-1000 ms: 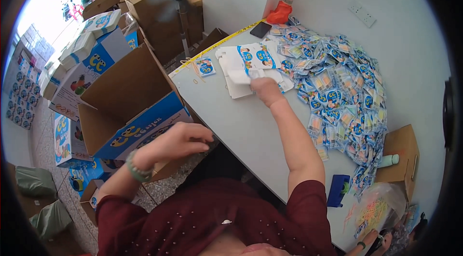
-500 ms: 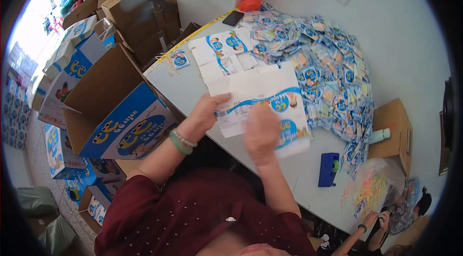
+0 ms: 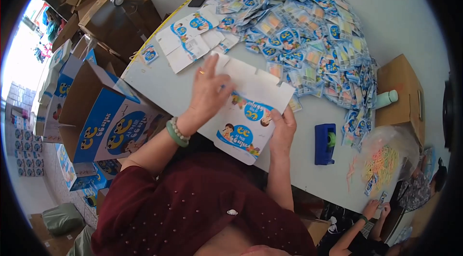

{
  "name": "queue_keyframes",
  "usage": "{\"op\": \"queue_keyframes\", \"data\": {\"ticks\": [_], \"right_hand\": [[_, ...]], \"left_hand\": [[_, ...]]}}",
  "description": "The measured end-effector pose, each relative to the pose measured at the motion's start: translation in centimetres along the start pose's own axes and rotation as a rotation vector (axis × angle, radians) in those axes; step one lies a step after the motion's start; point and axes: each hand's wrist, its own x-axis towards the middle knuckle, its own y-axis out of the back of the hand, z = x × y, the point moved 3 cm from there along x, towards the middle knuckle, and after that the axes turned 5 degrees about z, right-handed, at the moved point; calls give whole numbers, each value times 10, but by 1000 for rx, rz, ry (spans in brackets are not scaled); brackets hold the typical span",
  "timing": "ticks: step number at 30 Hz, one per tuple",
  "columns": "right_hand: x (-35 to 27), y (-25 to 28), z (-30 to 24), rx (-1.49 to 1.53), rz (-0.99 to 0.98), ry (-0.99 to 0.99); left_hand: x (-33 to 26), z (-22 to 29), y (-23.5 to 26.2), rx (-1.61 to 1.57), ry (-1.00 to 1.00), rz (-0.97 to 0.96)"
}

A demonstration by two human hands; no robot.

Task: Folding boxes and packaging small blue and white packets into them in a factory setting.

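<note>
A flat white carton (image 3: 241,121) with blue print and cartoon figures is held over the front of the table, tilted. My right hand (image 3: 283,133) grips its right edge, thumb on the printed face and the other fingers partly behind it. Over the carton's left side is my left hand (image 3: 207,89), fingers apart and slightly blurred. Whether it touches the cardboard I cannot tell. Beyond it, more flat white-and-blue cartons (image 3: 166,43) lie overlapping on the table. A large heap of small blue-and-clear packets (image 3: 299,39) covers the table's far side.
An open blue-and-brown box (image 3: 108,125) stands left of the table. On the right are a blue tape dispenser (image 3: 325,144), a plastic bag of coloured strips (image 3: 383,159), a brown box (image 3: 402,96) and a pale green bottle (image 3: 387,98). Another person's hands (image 3: 376,209) work at the lower right corner.
The carton has turned and its printed face shows more fully. My right hand has moved to its right edge; my left hand has let go of the left edge and lifted over it. The view has shifted.
</note>
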Motion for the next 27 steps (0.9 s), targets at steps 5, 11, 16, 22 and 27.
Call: {"op": "queue_keyframes", "data": {"ticks": [5,11,16,22,27], "right_hand": [[-4,10,-13,-118,-29,54],[0,23,-7,-16,-230,-30],[-6,20,12,-597,-393,-125],[13,-20,-5,-716,-428,38],[14,-70,-46,-416,-158,799]], "left_hand": [[-5,2,-62,-510,412,-431],[-18,1,-76,-1007,756,-759],[-3,13,-33,-434,257,-704],[19,13,32,-957,329,-600],[33,0,78,-675,55,-241]]}}
